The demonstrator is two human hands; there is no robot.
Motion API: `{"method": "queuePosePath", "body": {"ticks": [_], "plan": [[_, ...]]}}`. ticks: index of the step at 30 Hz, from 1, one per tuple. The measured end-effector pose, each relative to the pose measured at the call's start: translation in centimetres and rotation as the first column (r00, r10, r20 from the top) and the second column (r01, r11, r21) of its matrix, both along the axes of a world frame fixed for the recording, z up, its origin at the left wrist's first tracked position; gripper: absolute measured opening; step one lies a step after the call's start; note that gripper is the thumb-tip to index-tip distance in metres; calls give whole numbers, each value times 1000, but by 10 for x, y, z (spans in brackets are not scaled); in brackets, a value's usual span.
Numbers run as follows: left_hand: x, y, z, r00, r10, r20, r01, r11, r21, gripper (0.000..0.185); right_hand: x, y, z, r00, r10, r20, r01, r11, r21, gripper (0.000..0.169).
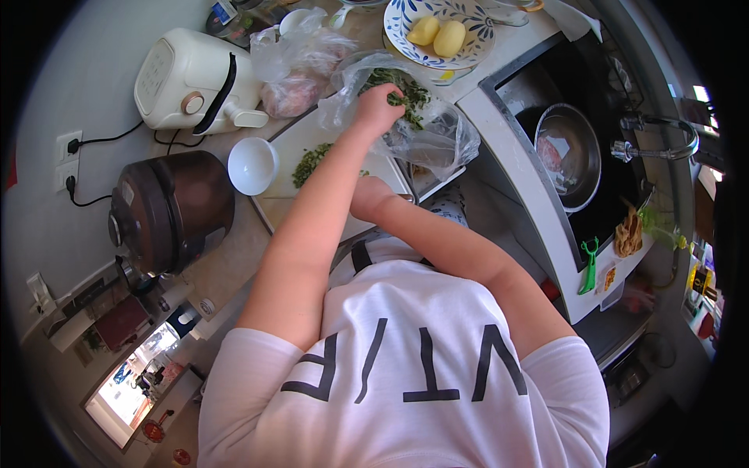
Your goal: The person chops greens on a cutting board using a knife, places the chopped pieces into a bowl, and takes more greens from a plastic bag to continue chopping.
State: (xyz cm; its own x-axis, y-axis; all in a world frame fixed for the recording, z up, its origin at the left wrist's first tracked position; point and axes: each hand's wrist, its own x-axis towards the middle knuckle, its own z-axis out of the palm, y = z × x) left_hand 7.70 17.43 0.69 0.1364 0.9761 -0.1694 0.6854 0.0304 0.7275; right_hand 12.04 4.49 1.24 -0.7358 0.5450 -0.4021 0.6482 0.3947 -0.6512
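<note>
My left hand point(379, 110) reaches over a clear plastic bag point(450, 134), its curled fingers gripping the leafy greens point(414, 96) at the bag's mouth. Below my left forearm, my right hand point(370, 199) is closed around a kitchen knife by its brown handle point(406, 198). The knife's thin blade shows faintly left of my forearm, low over a white cutting board point(281, 213). Chopped greens point(312, 164) lie in a small heap on the board, partly hidden by my left forearm. A white bowl point(253, 166) stands at the board's left edge.
Left are a brown electric cooker point(175, 210) and a cream air fryer point(199, 82). Bagged meat point(292, 93) and a patterned bowl point(404, 50) with two peeled potatoes point(449, 38) stand behind. The sink at right holds a metal basin point(576, 175); a green peeler point(589, 266) lies near its edge.
</note>
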Motion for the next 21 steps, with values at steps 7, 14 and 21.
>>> {"method": "queuePosePath", "body": {"ticks": [7, 14, 21], "plan": [[-44, -17, 67, 952, 86, 293, 12, 948, -317, 28, 11, 12, 26, 998, -2, 68, 2, 1000, -2, 18], [-100, -98, 120, 759, 332, 560, -105, 912, -397, 23, 19, 28, 30, 997, -57, 60, 56, 998, 10, 16], [-156, -187, 90, 712, 593, 376, -417, 788, -453, 24, 24, 36, 36, 993, -77, 92, 71, 995, 71, 16]]}}
